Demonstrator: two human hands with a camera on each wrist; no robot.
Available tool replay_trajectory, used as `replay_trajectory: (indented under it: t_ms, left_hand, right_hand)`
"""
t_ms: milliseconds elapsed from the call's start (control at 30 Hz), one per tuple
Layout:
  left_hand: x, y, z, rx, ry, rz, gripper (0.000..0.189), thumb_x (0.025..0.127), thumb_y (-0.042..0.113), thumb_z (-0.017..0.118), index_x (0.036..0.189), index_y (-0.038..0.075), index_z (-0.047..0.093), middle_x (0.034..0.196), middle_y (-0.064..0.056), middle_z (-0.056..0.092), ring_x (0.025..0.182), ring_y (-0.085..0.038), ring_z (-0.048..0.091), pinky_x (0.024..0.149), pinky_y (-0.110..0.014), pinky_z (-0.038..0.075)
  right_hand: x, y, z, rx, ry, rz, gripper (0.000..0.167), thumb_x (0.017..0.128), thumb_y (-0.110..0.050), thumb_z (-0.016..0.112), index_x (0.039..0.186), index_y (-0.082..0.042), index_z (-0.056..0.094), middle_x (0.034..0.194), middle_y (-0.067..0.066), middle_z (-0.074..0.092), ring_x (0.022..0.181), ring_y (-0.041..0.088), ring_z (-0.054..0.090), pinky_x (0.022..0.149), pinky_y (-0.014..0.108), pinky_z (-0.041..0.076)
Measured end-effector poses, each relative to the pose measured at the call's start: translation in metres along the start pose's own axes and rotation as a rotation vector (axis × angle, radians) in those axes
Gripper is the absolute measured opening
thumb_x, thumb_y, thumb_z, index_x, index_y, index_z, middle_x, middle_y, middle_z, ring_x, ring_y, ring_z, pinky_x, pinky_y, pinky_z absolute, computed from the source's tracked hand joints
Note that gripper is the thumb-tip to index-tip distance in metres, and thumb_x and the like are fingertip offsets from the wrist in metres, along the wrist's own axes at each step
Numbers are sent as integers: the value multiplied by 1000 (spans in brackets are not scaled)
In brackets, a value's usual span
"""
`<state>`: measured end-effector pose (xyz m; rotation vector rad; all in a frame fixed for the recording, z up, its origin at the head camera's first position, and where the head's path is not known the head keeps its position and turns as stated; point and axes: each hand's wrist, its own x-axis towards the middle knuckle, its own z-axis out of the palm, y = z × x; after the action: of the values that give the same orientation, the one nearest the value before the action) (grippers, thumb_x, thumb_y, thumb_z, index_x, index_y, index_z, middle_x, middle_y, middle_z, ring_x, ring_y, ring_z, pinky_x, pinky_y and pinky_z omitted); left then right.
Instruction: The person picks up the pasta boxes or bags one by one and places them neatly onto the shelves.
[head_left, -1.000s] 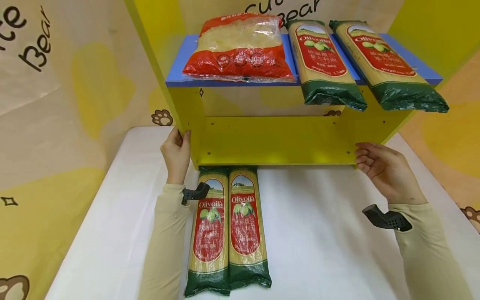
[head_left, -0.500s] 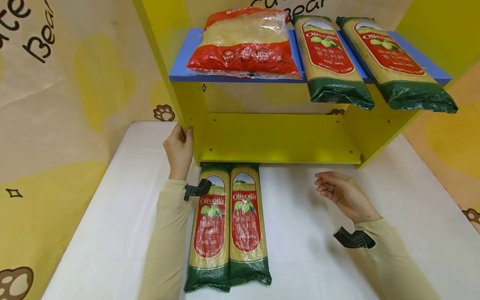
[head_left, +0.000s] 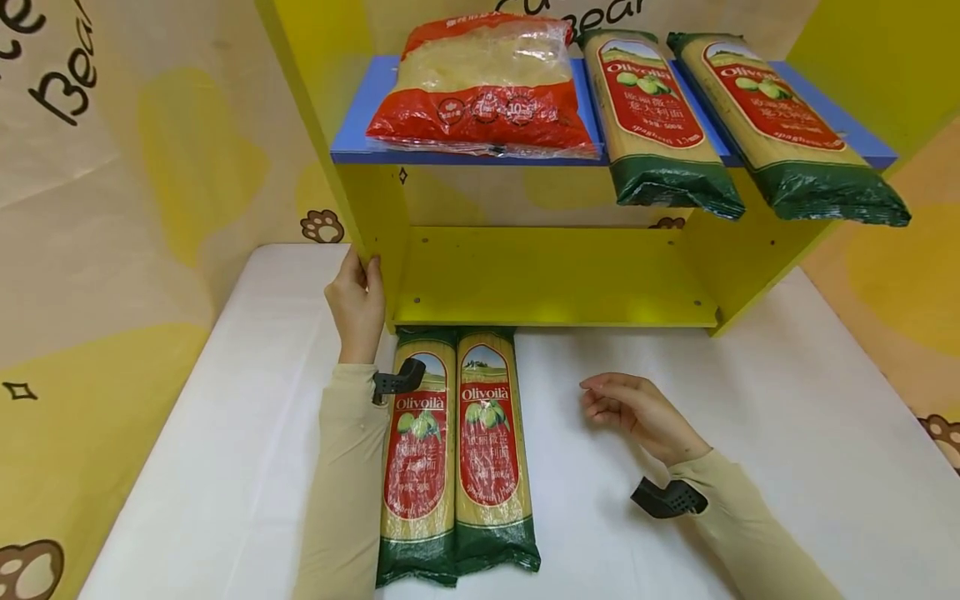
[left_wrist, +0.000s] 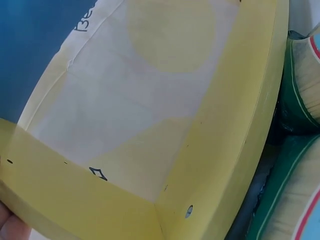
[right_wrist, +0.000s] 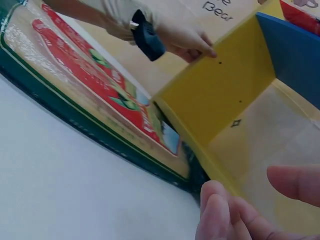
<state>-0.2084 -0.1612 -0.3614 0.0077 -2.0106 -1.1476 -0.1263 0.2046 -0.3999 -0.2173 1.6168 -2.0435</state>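
My left hand point(head_left: 356, 304) grips the front edge of the left side panel of a yellow shelf unit point(head_left: 555, 279), thumb on the inner side. In the left wrist view, its fingertips point(left_wrist: 15, 229) show at the panel's edge. Over the white table, my right hand point(head_left: 637, 410) holds nothing, its fingers loosely bent and apart from the thumb. To its left, two spaghetti packs point(head_left: 420, 450) lie side by side, their upper ends at the shelf's bottom front edge. The right wrist view shows these spaghetti packs point(right_wrist: 100, 95) left of my right fingers.
On the blue upper shelf point(head_left: 360, 125) lie a red-and-clear noodle bag point(head_left: 483, 92) and two more spaghetti packs point(head_left: 652, 100), whose green ends overhang its front edge. A patterned backdrop point(head_left: 187, 167) stands behind the white table point(head_left: 202, 433).
My right hand has left the shelf's right side panel and moved left and toward me over the table. My left hand keeps its grip on the left panel.
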Motion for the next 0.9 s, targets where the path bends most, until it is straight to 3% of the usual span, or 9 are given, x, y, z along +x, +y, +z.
replay_trajectory:
  t_ms: [233,500,600,700,767,900]
  left_hand:
    - [0,0,-1,-4,6,-12,22,94,5,56,107,-11,62,96,-25,67,85,-33,68,72,-44,56]
    - [0,0,0,4,-4,-7,23,95,7,56,108,-11,62,96,-25,68,83,-34,68,70,-43,56]
    - [0,0,0,18,3,-11,22,94,8,57,107,-10,63,93,-24,68,78,-33,68,65,-29,55]
    - [0,0,0,27,4,-13,22,94,8,57,105,-10,63,89,-24,68,74,-33,67,60,-13,46]
    - [0,0,0,28,3,-12,21,94,8,57,104,-10,63,89,-24,68,73,-33,67,58,-9,40]
    - [0,0,1,21,1,-15,22,94,8,57,104,-10,63,91,-24,68,75,-33,67,60,-8,40]
  right_hand:
    - [8,11,15,-87,-41,43,32,97,-11,50,115,16,53,97,11,66,86,19,66,80,29,55]
    - [17,18,30,-170,-95,83,39,97,-13,51,117,21,48,105,23,64,91,23,66,83,33,54]
    - [19,19,34,-183,-115,86,40,97,-13,52,118,20,48,106,24,63,92,23,66,83,34,54]
    - [21,20,37,-199,-127,87,40,96,-14,52,117,20,49,106,24,63,92,23,66,83,35,55]
    - [22,21,39,-203,-131,88,40,96,-14,52,117,20,49,106,24,63,92,23,66,83,35,55]
    - [24,24,42,-214,-139,91,39,96,-14,51,117,20,49,105,23,64,91,22,65,82,35,55]
